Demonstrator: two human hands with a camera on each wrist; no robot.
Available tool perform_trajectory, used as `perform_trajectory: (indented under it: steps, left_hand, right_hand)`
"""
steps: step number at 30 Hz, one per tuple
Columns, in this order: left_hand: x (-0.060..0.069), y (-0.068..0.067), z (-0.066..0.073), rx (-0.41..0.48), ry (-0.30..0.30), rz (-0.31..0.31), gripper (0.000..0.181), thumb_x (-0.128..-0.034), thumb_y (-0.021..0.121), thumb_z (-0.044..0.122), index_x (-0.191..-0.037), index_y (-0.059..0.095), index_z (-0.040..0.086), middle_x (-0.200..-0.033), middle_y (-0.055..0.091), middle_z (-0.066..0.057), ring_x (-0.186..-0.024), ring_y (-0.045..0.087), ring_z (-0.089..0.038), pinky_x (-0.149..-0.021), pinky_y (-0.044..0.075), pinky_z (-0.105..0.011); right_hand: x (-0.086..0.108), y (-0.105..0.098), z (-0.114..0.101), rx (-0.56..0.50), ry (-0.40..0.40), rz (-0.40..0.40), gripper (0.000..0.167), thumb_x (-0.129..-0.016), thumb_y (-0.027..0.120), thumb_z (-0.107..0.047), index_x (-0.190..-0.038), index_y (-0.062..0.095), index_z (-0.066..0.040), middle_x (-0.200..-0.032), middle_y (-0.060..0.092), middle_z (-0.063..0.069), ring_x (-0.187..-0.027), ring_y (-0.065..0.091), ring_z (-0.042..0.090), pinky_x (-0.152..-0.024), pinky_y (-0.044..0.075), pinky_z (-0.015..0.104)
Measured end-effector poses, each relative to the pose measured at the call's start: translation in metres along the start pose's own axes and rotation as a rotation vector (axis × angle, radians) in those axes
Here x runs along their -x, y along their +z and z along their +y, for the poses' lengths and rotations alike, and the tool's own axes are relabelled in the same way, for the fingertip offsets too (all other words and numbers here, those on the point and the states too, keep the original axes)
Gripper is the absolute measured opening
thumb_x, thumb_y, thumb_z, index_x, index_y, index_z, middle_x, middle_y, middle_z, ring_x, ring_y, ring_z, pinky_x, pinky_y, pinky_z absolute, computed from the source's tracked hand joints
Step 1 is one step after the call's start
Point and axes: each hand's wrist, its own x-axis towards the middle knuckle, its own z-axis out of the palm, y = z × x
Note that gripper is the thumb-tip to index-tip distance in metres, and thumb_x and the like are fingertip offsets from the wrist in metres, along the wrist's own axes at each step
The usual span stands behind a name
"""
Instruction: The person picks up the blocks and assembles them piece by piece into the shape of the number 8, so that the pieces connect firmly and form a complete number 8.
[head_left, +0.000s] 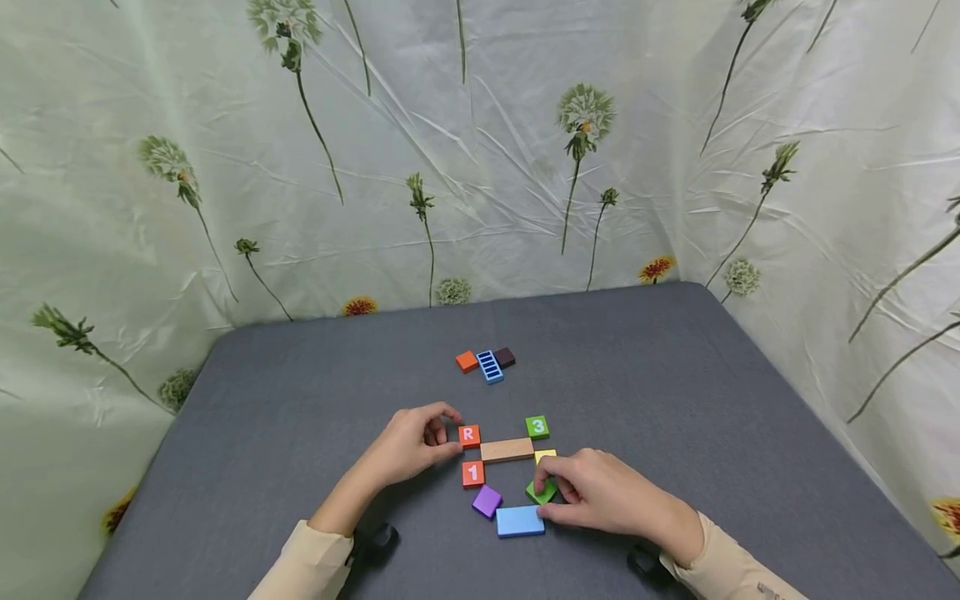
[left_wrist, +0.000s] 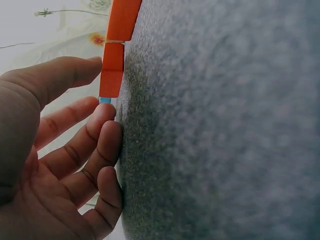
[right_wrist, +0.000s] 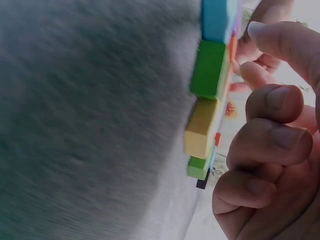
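My left hand (head_left: pixel 414 442) is at the left side of an orange block marked R (head_left: pixel 469 436), its thumb and index tips by the block's near and far left corners. In the left wrist view the thumb lies close against that orange block (left_wrist: pixel 112 70); the fingers are loosely bent. My right hand (head_left: pixel 606 493) hovers over a turned green block (head_left: pixel 542 493), index above it, thumb near a blue rectangular block (head_left: pixel 521 522). The right wrist view shows a small gap between those fingertips and the green block (right_wrist: pixel 209 70); the other fingers curl inward.
A wooden plank (head_left: pixel 507 451) lies between the two block columns. Around it are an orange block marked 1 (head_left: pixel 473 474), a purple block (head_left: pixel 487 501), a yellow block (head_left: pixel 546 455) and a green block marked 3 (head_left: pixel 537 427). Farther back lies a blue ladder-like piece (head_left: pixel 490 367) between two blocks.
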Motion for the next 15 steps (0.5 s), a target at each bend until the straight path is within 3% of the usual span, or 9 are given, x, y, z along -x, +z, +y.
perform_trajectory:
  steps: [6,10,15]
  left_hand:
    - [-0.004,0.000,-0.002,-0.009,0.018,-0.016,0.032,-0.0943,0.084,0.020,-0.124,0.075,0.015,-0.080,0.062,0.008,-0.066,0.053,-0.005,-0.060,0.044,-0.023]
    - [-0.005,0.001,-0.002,-0.014,0.017,-0.021,0.032,-0.0938,0.085,0.021,-0.124,0.075,0.017,-0.079,0.062,0.009,-0.065,0.052,-0.004,-0.060,0.043,-0.022]
    - [-0.006,0.002,-0.002,-0.014,0.012,-0.016,0.031,-0.0935,0.085,0.021,-0.122,0.075,0.017,-0.079,0.061,0.008,-0.065,0.052,-0.005,-0.060,0.043,-0.022]
  right_hand:
    - [-0.025,-0.017,0.012,-0.124,-0.030,0.048,0.011,-0.100,0.078,-0.027,-0.104,0.073,-0.018,-0.065,0.042,-0.019,-0.056,0.036,-0.007,-0.054,0.031,0.016]
    - [-0.046,-0.031,0.025,-0.170,0.033,0.099,0.009,-0.101,0.077,-0.025,-0.105,0.073,-0.018,-0.065,0.043,-0.014,-0.057,0.038,-0.002,-0.056,0.033,0.020]
    - [-0.072,-0.043,0.045,-0.146,0.119,0.158,0.016,-0.101,0.076,-0.026,-0.111,0.072,-0.014,-0.064,0.045,-0.010,-0.056,0.039,0.004,-0.056,0.034,0.023]
